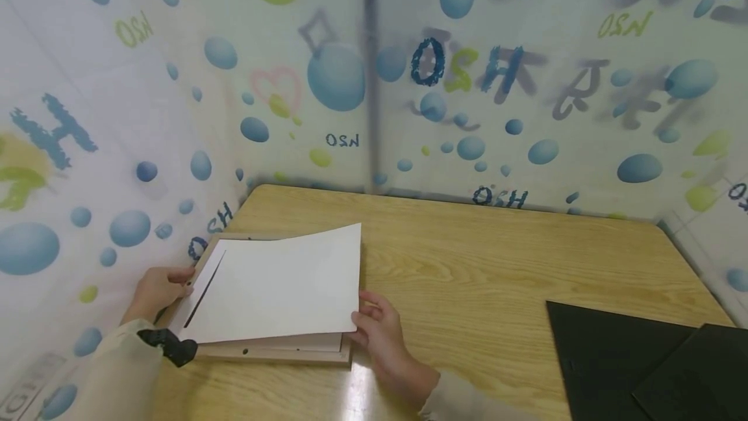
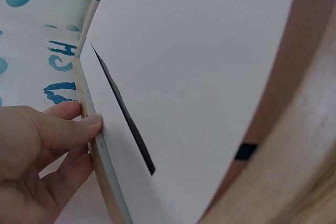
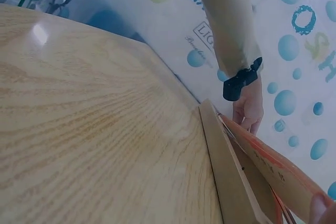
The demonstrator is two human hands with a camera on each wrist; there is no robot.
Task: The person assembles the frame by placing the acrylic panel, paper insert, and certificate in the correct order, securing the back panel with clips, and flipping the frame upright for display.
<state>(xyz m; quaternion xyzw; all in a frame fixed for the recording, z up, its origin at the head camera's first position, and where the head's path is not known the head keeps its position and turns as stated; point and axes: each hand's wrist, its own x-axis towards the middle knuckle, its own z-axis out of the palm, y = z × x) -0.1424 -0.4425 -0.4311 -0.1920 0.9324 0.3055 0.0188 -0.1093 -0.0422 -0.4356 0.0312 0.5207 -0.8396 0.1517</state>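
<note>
A large white sheet [image 1: 286, 284] lies at a slant over a shallow light-wood frame [image 1: 280, 353] on the table's left side. Its right side is raised off the frame, and a thin dark wedge [image 2: 126, 116] shows near its left edge. My right hand [image 1: 382, 336] pinches the sheet's right edge near the front corner. With thumb on top and fingers outside, my left hand [image 1: 159, 292] grips the left edge of the frame. In the right wrist view the sheet's brown underside [image 3: 278, 169] shows, with orange along its border and some print.
Two black flat boards [image 1: 619, 356] overlap at the table's front right. Behind and to the left of the wooden table [image 1: 467, 265] hangs a pale curtain [image 1: 526, 135] with blue and green bubbles. A black strap [image 1: 169, 345] sits on my left wrist.
</note>
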